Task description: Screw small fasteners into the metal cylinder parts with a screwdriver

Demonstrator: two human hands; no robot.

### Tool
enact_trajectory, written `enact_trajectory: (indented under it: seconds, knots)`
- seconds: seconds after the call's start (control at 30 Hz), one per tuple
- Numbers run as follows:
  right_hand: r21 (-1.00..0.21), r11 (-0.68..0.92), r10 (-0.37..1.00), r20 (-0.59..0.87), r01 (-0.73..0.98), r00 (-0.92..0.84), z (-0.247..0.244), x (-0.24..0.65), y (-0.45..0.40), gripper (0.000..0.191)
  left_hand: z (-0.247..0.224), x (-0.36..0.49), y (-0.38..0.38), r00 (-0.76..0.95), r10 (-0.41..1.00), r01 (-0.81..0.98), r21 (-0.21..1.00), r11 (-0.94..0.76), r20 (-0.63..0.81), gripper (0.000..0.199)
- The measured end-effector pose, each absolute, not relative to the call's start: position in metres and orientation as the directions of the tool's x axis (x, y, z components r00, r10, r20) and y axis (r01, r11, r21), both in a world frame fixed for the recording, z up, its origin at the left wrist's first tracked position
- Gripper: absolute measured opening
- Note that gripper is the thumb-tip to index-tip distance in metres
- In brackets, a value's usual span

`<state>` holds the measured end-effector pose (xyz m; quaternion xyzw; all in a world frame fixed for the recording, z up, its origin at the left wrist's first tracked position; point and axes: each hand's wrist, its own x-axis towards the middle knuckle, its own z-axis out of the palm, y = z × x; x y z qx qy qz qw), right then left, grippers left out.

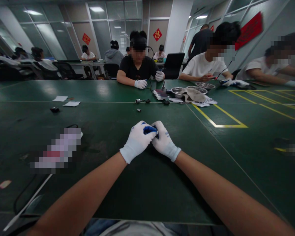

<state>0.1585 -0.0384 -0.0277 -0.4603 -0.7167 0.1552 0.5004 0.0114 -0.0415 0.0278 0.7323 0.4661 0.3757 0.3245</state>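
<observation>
My left hand [139, 139], in a white glove with blue palm coating, is closed and meets my right hand [163, 141] over the green table [108, 193]. The right wears a matching glove, its fingers curled against the left. Between them is something small and dark, mostly covered by the fingers, so I cannot tell its kind. Beyond my hands lies a small metal piece [138, 110]. Just behind that rests a shiny metal cylinder [137, 101] with a dark part beside it.
On the left are a blurred-out pale object [59, 149] with a cable, a small black item [54, 109] and white papers [72, 104]. Across the table stand metal bowls [177, 92] and a cloth [194, 95]. Gloved co-workers sit opposite. Yellow tape [232, 126] marks the right side.
</observation>
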Motion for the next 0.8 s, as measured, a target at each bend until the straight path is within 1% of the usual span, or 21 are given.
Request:
enact_trajectory:
  seconds: [0.17, 0.27, 0.33, 0.47, 0.63, 0.73, 0.8]
  knots:
    - [-0.686, 0.502, 0.831, 0.552, 0.527, -0.073, -0.032, 0.157, -0.036, 0.026, 0.031, 0.011, -0.042, 0.261, 0.936, 0.579, 0.737, -0.348, 0.237, 0.002]
    - [-0.674, 0.501, 0.833, 0.545, 0.542, -0.093, -0.034, 0.157, -0.035, 0.027, 0.03, 0.009, -0.041, 0.267, 0.934, 0.59, 0.726, -0.352, 0.236, 0.001]
    - [-0.659, 0.506, 0.828, 0.553, 0.557, -0.097, -0.036, 0.157, -0.034, 0.027, 0.027, 0.009, -0.04, 0.263, 0.935, 0.564, 0.748, -0.351, 0.24, 0.002]
    - [-0.637, 0.505, 0.822, 0.561, 0.582, -0.099, -0.038, 0.157, -0.033, 0.029, 0.022, 0.011, -0.04, 0.223, 0.955, 0.493, 0.823, -0.281, 0.193, 0.002]
    - [-0.634, 0.496, 0.826, 0.556, 0.593, -0.095, -0.04, 0.155, -0.033, 0.031, 0.019, 0.011, -0.039, 0.181, 0.954, 0.518, 0.801, -0.3, 0.24, 0.003]
    - [-0.634, 0.493, 0.826, 0.557, 0.596, -0.091, -0.04, 0.155, -0.033, 0.031, 0.018, 0.01, -0.037, 0.196, 0.96, 0.478, 0.836, -0.27, 0.198, 0.007]
    - [-0.637, 0.489, 0.828, 0.554, 0.595, -0.087, -0.04, 0.155, -0.033, 0.031, 0.017, 0.01, -0.037, 0.198, 0.963, 0.48, 0.838, -0.259, 0.184, 0.006]
